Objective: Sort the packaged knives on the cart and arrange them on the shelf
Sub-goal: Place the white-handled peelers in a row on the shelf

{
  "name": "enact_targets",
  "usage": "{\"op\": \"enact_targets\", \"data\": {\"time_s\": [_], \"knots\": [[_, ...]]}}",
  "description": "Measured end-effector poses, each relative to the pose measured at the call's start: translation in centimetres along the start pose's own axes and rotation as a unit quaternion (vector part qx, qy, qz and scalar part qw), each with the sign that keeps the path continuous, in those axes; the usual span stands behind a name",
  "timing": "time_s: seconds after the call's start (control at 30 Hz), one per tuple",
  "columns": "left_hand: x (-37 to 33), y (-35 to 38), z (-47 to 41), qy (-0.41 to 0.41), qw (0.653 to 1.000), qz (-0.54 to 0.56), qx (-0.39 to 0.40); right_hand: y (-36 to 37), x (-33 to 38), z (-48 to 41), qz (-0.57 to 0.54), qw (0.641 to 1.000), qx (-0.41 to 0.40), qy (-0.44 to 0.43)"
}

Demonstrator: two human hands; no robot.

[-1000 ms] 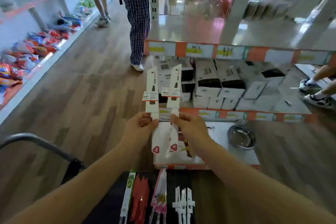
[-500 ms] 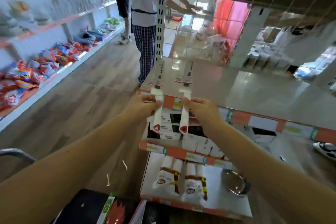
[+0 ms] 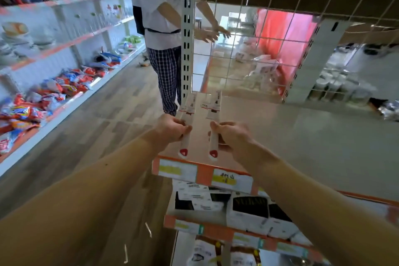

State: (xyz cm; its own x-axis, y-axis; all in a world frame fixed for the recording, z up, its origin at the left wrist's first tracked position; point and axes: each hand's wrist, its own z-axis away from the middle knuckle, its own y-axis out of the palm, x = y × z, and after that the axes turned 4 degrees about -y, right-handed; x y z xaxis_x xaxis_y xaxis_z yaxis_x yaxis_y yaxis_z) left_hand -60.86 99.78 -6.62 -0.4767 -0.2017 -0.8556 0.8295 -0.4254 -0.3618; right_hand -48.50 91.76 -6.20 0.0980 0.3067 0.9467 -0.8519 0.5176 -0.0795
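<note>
White card sleeves with red-tipped handle ends run through both grasps. The left hand (image 3: 172,127) has its fingers (image 3: 183,129) curled shut around the handle part of the left packaged knife (image 3: 187,123), thumb side on top. The right hand (image 3: 231,136) is clenched the same way on the right packaged knife (image 3: 213,123), its fingertips (image 3: 216,125) pressing on the sleeve from above. Each knife's red butt sticks out below the fist toward the camera, and the blade end in its printed card points away, toward the back of the shelf. The two packs lie side by side, nearly parallel, apart from each other, low over or on the pale top shelf (image 3: 291,136) near its left front corner; whether they touch the board cannot be told through the blur.

Just below the hands runs the shelf's orange and white price strip (image 3: 203,174). Under it a lower level holds white boxes (image 3: 248,211). A wire grid panel (image 3: 280,28) backs the shelf, beside a slotted white upright (image 3: 186,49). Behind that post stands another person in checked trousers (image 3: 167,75).

Compared with half a second ago, the hands have moved forward over the shelf: the red ends then hung in front of the shelf's edge and now sit above the board, and the knives lie flatter.
</note>
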Motion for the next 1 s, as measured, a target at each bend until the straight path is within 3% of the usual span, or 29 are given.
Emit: {"op": "enact_targets", "data": {"time_s": [0.23, 0.57, 0.8, 1.0], "knots": [[0.3, 0.1, -2.5, 0.003, 0.998, -0.061, -0.004, 1.5, -0.7, -2.6, 0.058, 0.997, -0.038, 0.036], [0.1, 0.4, -2.5, 0.051, 0.984, -0.169, 0.023, 1.8, -0.9, -2.6, 0.168, 0.986, 0.011, 0.0], [0.7, 0.1, -1.9, 0.128, 0.958, -0.255, 0.012, 2.5, -1.4, -1.8, 0.298, 0.949, 0.018, -0.105], [1.1, -0.3, -1.3, 0.158, 0.944, -0.29, -0.016, 2.9, -1.7, -1.3, 0.4, 0.906, 0.031, -0.136]]}}
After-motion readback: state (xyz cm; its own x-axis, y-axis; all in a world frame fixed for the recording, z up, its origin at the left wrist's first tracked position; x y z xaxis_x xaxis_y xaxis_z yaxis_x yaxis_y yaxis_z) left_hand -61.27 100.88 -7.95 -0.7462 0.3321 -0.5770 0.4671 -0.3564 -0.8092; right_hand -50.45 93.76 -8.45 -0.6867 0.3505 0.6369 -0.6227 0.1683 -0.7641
